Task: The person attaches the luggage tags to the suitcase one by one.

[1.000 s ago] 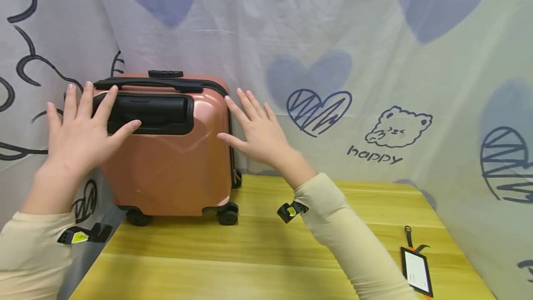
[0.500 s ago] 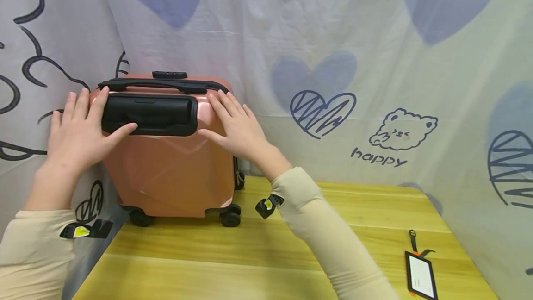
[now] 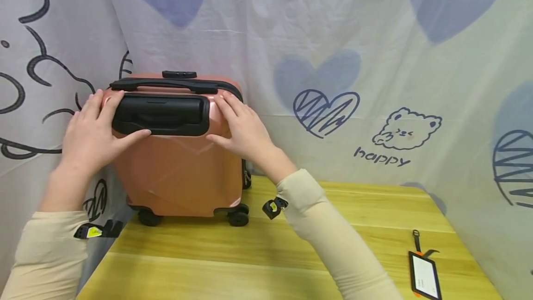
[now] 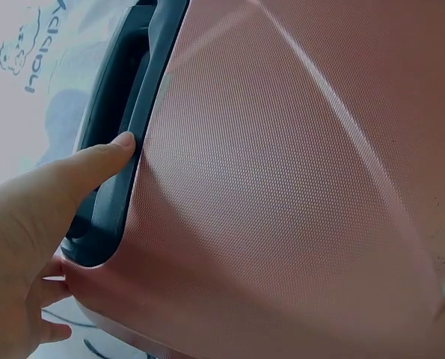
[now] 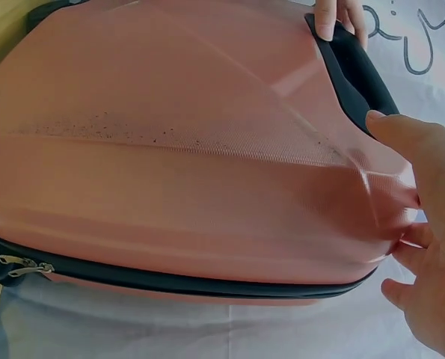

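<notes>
A pink hard-shell suitcase (image 3: 179, 170) stands upright on its wheels at the left of the table. It has a black top handle (image 3: 164, 85) and a black recessed panel (image 3: 160, 115) below that. My left hand (image 3: 91, 133) holds the upper left corner, thumb on the panel's lower edge and fingers reaching round the side. At the upper right corner, my right hand (image 3: 245, 133) holds on, its fingers bent over the shell and its thumb (image 5: 390, 123) by the panel's end. Some fingertips are hidden behind the shell's edge in the left wrist view.
A luggage tag (image 3: 424, 274) with a black strap lies at the right of the wooden table (image 3: 325, 226). A printed cloth (image 3: 258, 22) hangs close behind and to the left of the suitcase. Zipper pulls (image 5: 28, 265) show on the suitcase's side.
My right hand has come left onto the suitcase's corner, and my left hand has closed in on the other corner. The suitcase has shifted slightly to the right.
</notes>
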A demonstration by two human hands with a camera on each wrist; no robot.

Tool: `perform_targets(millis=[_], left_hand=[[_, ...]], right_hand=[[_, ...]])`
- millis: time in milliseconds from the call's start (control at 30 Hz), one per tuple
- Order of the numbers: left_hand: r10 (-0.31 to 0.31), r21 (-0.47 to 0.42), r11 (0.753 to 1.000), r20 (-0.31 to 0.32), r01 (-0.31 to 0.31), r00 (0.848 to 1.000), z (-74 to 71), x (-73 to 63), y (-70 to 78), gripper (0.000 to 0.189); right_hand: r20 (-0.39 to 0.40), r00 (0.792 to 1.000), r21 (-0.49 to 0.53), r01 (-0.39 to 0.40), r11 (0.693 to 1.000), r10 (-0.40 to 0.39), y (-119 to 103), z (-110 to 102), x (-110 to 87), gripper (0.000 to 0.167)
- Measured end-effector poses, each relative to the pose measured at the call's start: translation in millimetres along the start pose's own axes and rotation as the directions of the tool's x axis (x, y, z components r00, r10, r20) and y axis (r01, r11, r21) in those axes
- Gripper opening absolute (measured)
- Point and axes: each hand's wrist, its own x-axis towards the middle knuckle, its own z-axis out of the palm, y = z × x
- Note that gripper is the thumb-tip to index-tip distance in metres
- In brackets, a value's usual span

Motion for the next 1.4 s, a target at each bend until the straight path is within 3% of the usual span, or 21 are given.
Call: perform_targets(millis=[300,700,967,1133,1400], left_hand=[[0.012,0.001,1.000,-0.041,-0.012,0.999,4.1,0.3,11.6,0.094],[0.037,-0.039,0.998,-0.068,-0.039,0.997,7.0,2.8,20.3,0.092],[0.088,-0.064,0.993,-0.145,-0.098,0.986,13.2,2.0,28.3,0.092],[0.137,-0.057,0.987,-0.208,-0.152,0.969,16.4,-0.8,35.5,0.095],[0.132,-0.056,0.987,-0.237,-0.150,0.962,19.7,-5.9,53.2,0.094]], right_hand=[[-0.052,0.999,0.033,-0.006,0.999,0.008,6.6,-4.3,-9.1,0.089],[-0.065,0.997,0.008,-0.030,1.000,0.031,7.4,-12.4,-19.5,0.087],[-0.109,0.994,-0.011,-0.023,1.000,0.021,11.1,-16.8,-33.5,0.084],[-0.149,0.989,-0.017,-0.015,1.000,0.012,15.0,-19.6,-42.6,0.083],[-0.206,0.979,-0.010,0.011,1.000,-0.013,25.6,-26.3,-56.4,0.081]])
